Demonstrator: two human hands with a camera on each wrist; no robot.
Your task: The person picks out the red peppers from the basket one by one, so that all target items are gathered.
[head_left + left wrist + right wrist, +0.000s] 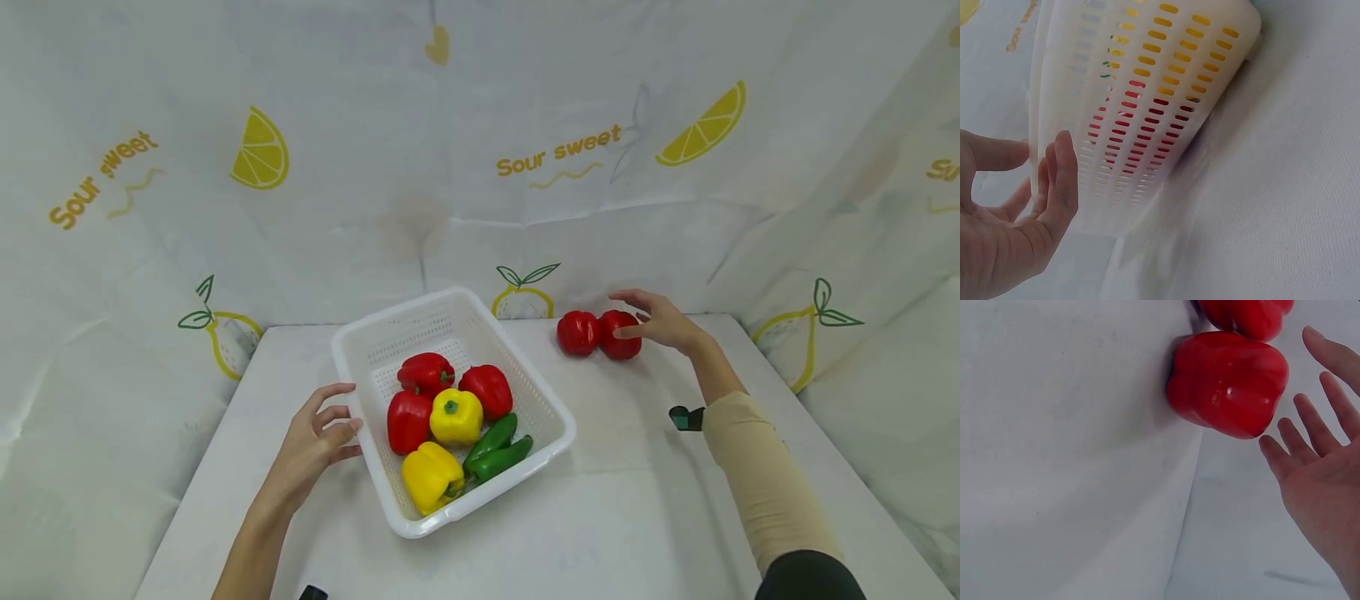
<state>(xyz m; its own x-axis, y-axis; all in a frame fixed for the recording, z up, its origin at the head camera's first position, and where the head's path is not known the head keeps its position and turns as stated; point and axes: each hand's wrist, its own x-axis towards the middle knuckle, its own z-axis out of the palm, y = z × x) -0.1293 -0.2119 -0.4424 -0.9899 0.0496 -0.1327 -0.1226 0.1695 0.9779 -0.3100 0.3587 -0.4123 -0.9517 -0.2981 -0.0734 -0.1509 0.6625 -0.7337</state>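
My left hand is at the left side of a white plastic basket, its loosely bent fingertips right at the rim. In the left wrist view the fingers overlap the basket's slotted outer wall. Inside lie several red bell peppers, two yellow bell peppers and two green peppers. My right hand reaches over the right one of two red bell peppers at the table's back. Its fingers are spread beside that pepper, grasping nothing.
The other loose red bell pepper sits against its neighbour on the left. A white table lies under everything. Behind it hangs a white sheet printed with lemons and words. A dark wrist device juts from the beige right sleeve.
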